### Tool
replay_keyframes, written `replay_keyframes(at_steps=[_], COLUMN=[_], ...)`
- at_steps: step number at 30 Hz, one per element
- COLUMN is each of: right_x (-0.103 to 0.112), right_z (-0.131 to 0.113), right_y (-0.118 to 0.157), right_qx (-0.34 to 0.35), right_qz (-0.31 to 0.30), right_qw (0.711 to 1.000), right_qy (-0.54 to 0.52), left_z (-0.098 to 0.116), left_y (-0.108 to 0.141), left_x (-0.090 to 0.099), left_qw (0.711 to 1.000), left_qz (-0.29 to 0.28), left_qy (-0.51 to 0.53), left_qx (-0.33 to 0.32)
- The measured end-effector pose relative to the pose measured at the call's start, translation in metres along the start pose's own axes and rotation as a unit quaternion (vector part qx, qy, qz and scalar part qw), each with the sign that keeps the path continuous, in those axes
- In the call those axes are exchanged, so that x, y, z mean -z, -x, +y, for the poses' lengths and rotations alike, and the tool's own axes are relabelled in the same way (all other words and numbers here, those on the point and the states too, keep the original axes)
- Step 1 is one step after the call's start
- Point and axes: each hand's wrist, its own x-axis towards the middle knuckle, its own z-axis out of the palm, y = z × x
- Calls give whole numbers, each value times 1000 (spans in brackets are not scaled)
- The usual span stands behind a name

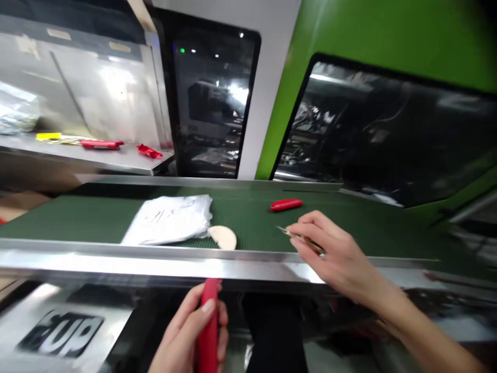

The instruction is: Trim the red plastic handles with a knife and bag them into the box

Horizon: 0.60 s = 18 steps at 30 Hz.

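My left hand (pixel 194 331) is wrapped round a long red plastic piece (pixel 209 331), held upright below the conveyor's front rail. Over the right part of the green belt, my right hand (pixel 330 251) pinches a thin pointed metal tool (pixel 287 232), its tip directed left. Just beyond that tip a smaller red piece (pixel 286 204) lies on the belt. Left of the tool, a pale, partly round disc (pixel 225 238) rests near the rail, beside a white plastic bag (pixel 169 220) with dark writing.
The green conveyor belt (pixel 252 223) has a metal front rail (pixel 155 265). At the back left, a metal shelf (pixel 135 163) holds red parts (pixel 101 144) and a yellow item (pixel 48 136). A green machine (pixel 365 36) with a dark window stands behind. A box with lettering (pixel 112 324) is lower left.
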Motion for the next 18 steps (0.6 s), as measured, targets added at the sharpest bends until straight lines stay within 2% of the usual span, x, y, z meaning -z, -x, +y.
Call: replay_keyframes(at_steps=[3,5,7,10,18], right_x=[-3,-12,-23,-34,-39], right_z=[-44,-59,-66,-68,-77], right_y=[23,37,48,57,59], right_qx=[69,106,117,100,87], right_qz=[-30,-19,5,-2,34], right_qw=[993,989,989,990,993], right_qy=[-93,-104,-92,-97,-76], left_z=[-8,-12,-14,-16,-18], left_y=[4,8,13,22,36], left_x=[-3,-5,-8,-12,-17], left_qw=[1000,999,999,998,995], left_qz=[-26,-38,-44,-59,-79], left_qy=[-4,-4,1,14,15], left_qx=[-10,5,22,36,53])
